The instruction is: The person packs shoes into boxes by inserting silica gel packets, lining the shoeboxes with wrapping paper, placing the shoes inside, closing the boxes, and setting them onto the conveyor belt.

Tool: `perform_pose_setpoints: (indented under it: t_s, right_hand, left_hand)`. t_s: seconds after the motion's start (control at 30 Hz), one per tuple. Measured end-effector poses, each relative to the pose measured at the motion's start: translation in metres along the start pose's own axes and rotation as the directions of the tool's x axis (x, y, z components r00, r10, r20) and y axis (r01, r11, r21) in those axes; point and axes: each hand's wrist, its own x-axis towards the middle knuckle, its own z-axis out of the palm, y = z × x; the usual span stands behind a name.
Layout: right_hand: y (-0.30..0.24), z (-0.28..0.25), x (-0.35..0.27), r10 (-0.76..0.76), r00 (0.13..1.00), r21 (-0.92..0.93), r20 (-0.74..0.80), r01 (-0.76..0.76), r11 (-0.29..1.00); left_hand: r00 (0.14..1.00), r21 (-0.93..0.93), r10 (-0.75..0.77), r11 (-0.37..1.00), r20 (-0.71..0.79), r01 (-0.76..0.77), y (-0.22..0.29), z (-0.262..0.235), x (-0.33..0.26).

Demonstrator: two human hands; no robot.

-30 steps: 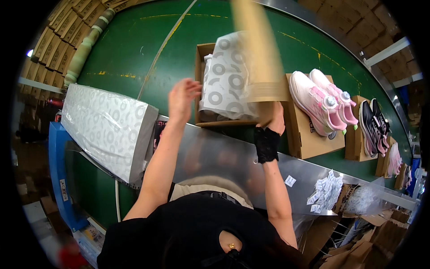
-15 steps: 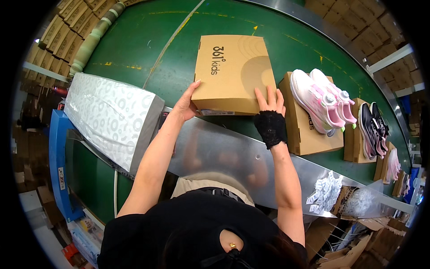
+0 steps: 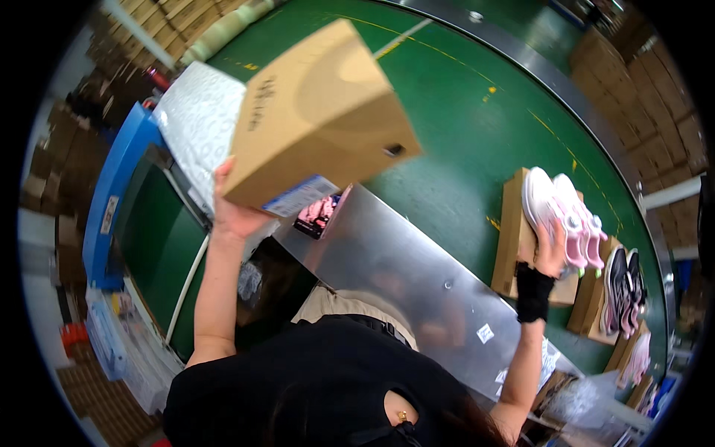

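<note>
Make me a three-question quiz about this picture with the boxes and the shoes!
1. Where is the closed tan cardboard shoebox?
A. flat on the green belt
B. lifted in the left hand
C. on the floor

2. What colour are the sneakers by the right hand?
A. pink and white
B. blue
C. yellow

3. How is the lifted box sitting?
A. level
B. tilted
C. crushed flat

Answers: 1 B, the left hand grips its lower edge above the green conveyor belt. 2 A, their uppers are pink and white. 3 B, its top slants steeply.
</note>
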Motion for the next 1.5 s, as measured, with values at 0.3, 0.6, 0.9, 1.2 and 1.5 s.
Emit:
perform_pose_setpoints:
  t_s: [0.3,0.6,0.9,1.2,1.5]
  right_hand:
    - [0.172,-0.017,-0.041,0.215,0.944,-0.276,0.25,-0.144,0.95]
    - [0.159,-0.021,-0.02,0.397,0.832,-0.26,0.388,-0.315,0.913]
    - [0.032,-0.045,-0.004,0.001,0.996,0.109,0.084,-0.01,0.994]
    - [-0.095,-0.09,0.044,-0.037,0.915,0.15,0.401,-0.025,0.988]
    - [-0.123,-0.052,0.007,-0.115,0.965,0.198,0.237,0.068,0.978]
  left_hand:
    - [0.639,-0.16,0.492,0.705,-0.592,-0.691,0.096,-0.111,-0.067]
    - [0.727,0.211,0.487,0.871,-0.485,-0.443,0.039,-0.088,-0.008]
    - [0.913,0.773,0.217,0.486,0.346,-0.408,-0.15,0.041,0.05]
    - [0.541,0.541,0.033,0.012,0.84,-0.841,-0.163,0.157,0.035]
    - [0.82,0.852,-0.303,0.373,0.486,-0.367,-0.135,0.116,0.054]
